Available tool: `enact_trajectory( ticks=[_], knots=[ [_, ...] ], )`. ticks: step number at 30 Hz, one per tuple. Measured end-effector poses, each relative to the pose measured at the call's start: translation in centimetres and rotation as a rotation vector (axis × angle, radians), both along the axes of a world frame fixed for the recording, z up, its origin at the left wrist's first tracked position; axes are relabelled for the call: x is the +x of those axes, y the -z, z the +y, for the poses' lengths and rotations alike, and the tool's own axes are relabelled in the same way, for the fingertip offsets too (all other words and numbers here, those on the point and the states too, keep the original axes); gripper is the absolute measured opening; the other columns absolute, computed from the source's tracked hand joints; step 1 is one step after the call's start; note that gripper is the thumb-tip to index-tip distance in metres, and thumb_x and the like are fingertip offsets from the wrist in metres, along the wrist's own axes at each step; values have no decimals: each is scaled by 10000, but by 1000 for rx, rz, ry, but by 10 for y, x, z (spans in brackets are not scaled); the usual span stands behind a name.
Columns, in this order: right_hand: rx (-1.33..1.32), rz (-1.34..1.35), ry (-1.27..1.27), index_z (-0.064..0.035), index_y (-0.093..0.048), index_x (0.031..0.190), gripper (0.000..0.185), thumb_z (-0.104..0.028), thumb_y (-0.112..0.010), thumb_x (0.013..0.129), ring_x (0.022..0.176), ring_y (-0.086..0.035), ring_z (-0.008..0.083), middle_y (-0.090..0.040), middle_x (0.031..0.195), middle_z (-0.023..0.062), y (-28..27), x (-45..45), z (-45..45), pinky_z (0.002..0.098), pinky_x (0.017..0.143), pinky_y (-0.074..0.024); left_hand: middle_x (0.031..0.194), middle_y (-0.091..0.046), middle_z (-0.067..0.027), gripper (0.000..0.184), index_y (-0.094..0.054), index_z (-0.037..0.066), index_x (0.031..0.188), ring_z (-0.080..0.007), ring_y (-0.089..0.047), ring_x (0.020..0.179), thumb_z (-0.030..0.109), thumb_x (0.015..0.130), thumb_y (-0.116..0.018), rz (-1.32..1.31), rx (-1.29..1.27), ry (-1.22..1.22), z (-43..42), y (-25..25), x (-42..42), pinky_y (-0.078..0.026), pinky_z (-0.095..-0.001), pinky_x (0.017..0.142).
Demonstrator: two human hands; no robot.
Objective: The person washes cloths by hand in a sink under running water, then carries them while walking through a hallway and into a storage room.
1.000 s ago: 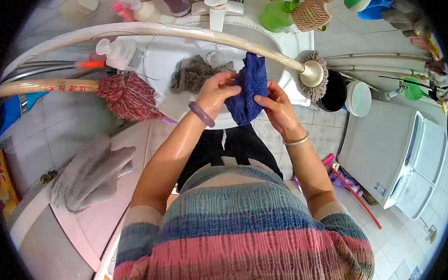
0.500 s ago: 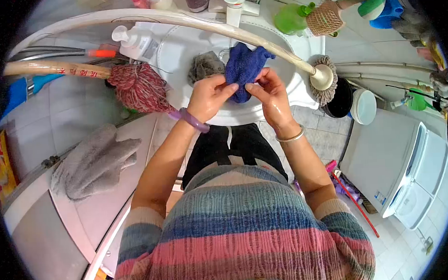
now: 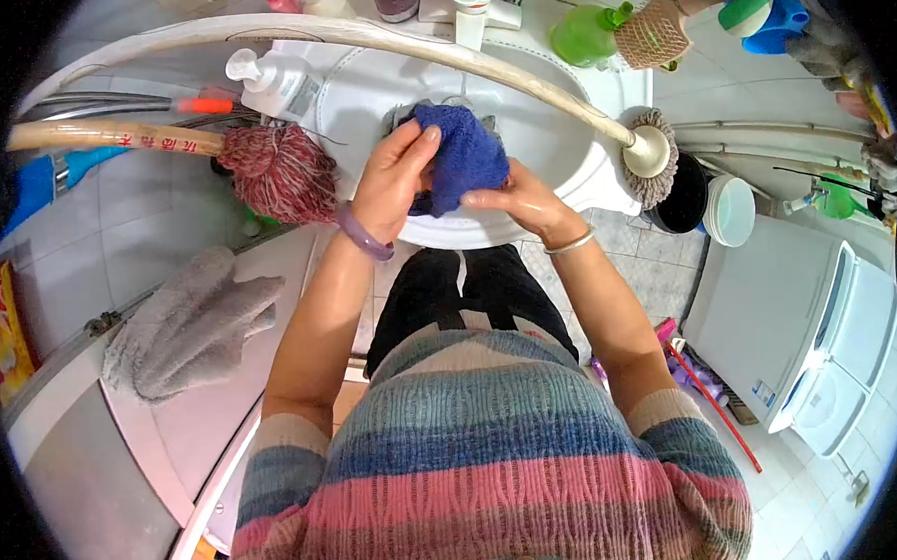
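Note:
A blue cloth [image 3: 463,159] is bunched between my two hands over the near part of the white sink [image 3: 553,160]. My left hand [image 3: 394,179], with a purple bangle at the wrist, grips the cloth's left side, thumb on top. On the lower right side of the cloth, my right hand [image 3: 525,202] pinches it with the thumb in front; its other fingers are partly behind it. A grey cloth [image 3: 399,114] lies in the basin behind the blue one and is mostly hidden by it.
A long pale handle [image 3: 359,56] arches across the sink. The red mop head [image 3: 279,175] is left of the basin, a grey mop head [image 3: 651,181] right. A soap bottle [image 3: 270,80] and green bottle [image 3: 583,39] stand behind. Buckets [image 3: 731,213] stand at the right.
The blue cloth has gone from spread and hanging to bunched, lower and a little left, now covering most of the grey cloth. My left hand has moved left, and my right hand slightly left and down.

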State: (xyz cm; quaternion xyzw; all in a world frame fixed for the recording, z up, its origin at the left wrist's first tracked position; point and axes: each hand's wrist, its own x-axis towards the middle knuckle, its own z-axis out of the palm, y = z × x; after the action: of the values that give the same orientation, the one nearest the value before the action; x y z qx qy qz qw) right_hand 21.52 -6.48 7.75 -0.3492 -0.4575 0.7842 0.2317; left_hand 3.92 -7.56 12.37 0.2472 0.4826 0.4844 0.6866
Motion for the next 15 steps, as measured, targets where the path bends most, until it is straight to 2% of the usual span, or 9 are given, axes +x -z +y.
enact_trajectory(
  ticks=[2, 3, 4, 6, 9, 10, 12, 13, 15],
  knots=[
    [-44, -5, 99, -1, -474, 1188, 463, -108, -641, 770, 974, -510, 147, -558, 1097, 59, 8, -6, 2, 276, 893, -397, 664, -506, 50, 198, -538, 62, 753, -46, -472, 587, 191, 900, -507, 545, 394, 52, 7, 26, -19, -404, -200, 504],
    [-64, -8, 147, 2, -483, 1178, 437, -96, -629, 778, 951, -515, 139, -565, 1078, 54, 7, -10, 4, 269, 878, -404, 571, -425, 64, 247, -482, 77, 678, -29, -390, 492, 186, 896, -515, 397, 264, -138, 10, 21, -16, -320, -205, 411],
    [-101, 163, 271, 7, -514, 1142, 378, -56, -600, 780, 934, -522, 133, -579, 1049, 56, 3, -12, 4, 254, 844, -417, 587, -447, 54, 223, -505, 93, 700, -25, -384, 476, 203, 893, -521, 275, 138, -133, 10, 5, -24, -287, -194, 376],
    [-138, 238, 387, 4, -539, 1111, 349, -43, -598, 770, 929, -531, 130, -588, 1028, 50, -8, -11, 7, 249, 841, -412, 602, -471, 44, 194, -525, 107, 726, -26, -393, 476, 213, 889, -529, 79, 130, -203, 13, 9, -27, -270, -182, 365],
    [-91, 196, 258, 0, -527, 1127, 375, -32, -598, 761, 930, -540, 136, -589, 1035, 57, -4, 7, 15, 248, 853, -404, 654, -516, 36, 165, -547, 105, 766, -35, -430, 495, 215, 887, -530, 61, 34, -333, 17, 12, -29, -292, -182, 368],
    [-75, 184, 255, -1, -525, 1125, 374, -30, -599, 760, 934, -540, 138, -589, 1038, 58, -4, 15, 17, 251, 865, -397, 722, -551, 22, 133, -563, 98, 824, -71, -511, 585, 209, 888, -528, 79, 37, -390, 20, 20, -38, -410, -212, 470],
    [-45, 164, 244, -3, -523, 1121, 371, -27, -600, 759, 941, -540, 142, -589, 1043, 60, -3, 26, 19, 258, 890, -383, 833, -588, -11, 137, -565, 86, 930, -134, -572, 743, 211, 886, -528, -181, 109, -413, 24, 27, -47, -483, -289, 669],
    [-30, 133, 283, -42, -531, 1084, 326, -27, -598, 766, 855, -542, 104, -594, 988, 28, -4, 27, 17, 215, 762, -425, 994, -580, -43, 204, -532, 81, 1026, -179, -565, 899, 230, 886, -527, -228, 112, -378, 22, 34, -55, -456, -356, 822],
    [-88, 116, 293, -75, -522, 1024, 250, -23, -572, 785, 768, -520, 64, -570, 917, -6, -3, 26, 13, 172, 647, -412, 1121, -521, -76, 320, -459, 78, 1138, -216, -515, 1023, 294, 903, -472, -301, 58, -282, 17, 43, -53, -420, -393, 884]
  ],
)
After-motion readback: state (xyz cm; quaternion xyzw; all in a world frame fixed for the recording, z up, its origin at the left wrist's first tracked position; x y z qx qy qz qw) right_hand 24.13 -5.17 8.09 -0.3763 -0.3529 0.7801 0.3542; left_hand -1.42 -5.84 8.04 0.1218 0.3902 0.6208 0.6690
